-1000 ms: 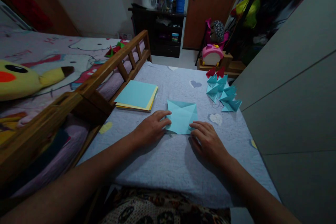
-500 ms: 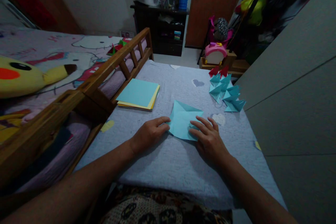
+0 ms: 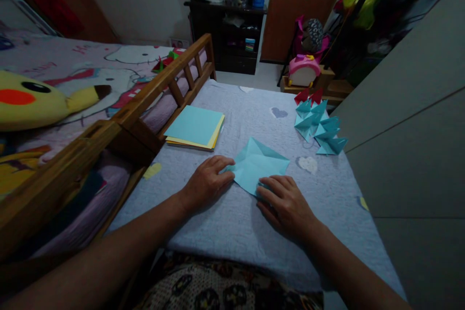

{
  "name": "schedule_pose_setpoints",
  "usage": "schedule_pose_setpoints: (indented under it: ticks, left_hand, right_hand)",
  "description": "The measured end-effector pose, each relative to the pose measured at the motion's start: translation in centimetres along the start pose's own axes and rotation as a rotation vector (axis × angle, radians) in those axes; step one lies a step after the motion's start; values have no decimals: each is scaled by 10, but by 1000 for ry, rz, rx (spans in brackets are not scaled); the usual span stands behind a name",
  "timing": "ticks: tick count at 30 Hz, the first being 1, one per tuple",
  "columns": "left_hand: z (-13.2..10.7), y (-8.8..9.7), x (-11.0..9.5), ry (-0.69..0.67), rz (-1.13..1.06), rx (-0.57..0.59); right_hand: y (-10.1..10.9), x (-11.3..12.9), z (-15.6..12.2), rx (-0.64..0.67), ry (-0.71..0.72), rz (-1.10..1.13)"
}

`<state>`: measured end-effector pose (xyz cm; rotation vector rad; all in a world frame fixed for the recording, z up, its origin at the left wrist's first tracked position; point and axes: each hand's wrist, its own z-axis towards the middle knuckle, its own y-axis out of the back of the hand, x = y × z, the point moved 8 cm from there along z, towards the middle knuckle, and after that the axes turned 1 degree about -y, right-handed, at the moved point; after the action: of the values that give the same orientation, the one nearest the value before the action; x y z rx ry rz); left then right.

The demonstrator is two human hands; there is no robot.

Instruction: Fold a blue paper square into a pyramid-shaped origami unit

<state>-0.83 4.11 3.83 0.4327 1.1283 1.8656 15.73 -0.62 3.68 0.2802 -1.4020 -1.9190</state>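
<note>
A creased light blue sheet of origami paper (image 3: 257, 164) lies turned cornerwise on the cloth-covered surface in front of me. My left hand (image 3: 210, 178) pinches its left corner between thumb and fingers. At the near corner, my right hand (image 3: 285, 201) has its fingers curled over the edge, thumb below, gripping the paper. Beyond the left hand is a stack of square origami paper (image 3: 196, 125), blue on top with yellow beneath. To the far right stand several folded blue paper pieces (image 3: 319, 126), with red folded pieces (image 3: 308, 96) behind them.
A wooden bed rail (image 3: 160, 85) runs along the left, and past it a yellow plush toy (image 3: 32, 101) lies on a patterned bed. A pale cabinet panel (image 3: 410, 155) borders the right side. Farther back are a dark shelf unit (image 3: 223, 38) and a pink toy case (image 3: 304, 70).
The sheet has turned so a corner points toward me. My right hand has slid from its right side to the near corner, fingers drawing closer together. The view has shifted slightly.
</note>
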Motion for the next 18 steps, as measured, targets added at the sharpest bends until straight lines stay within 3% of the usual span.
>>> schedule_pose_setpoints:
  ticks: [12,18]
  left_hand:
    - [-4,0,5,25,-46,-19]
    - [-6,-2,7,39,-57,-17]
  right_hand:
    - [-2,-7,1,-30,-67,161]
    - [-2,-20,-1,-41,-197,322]
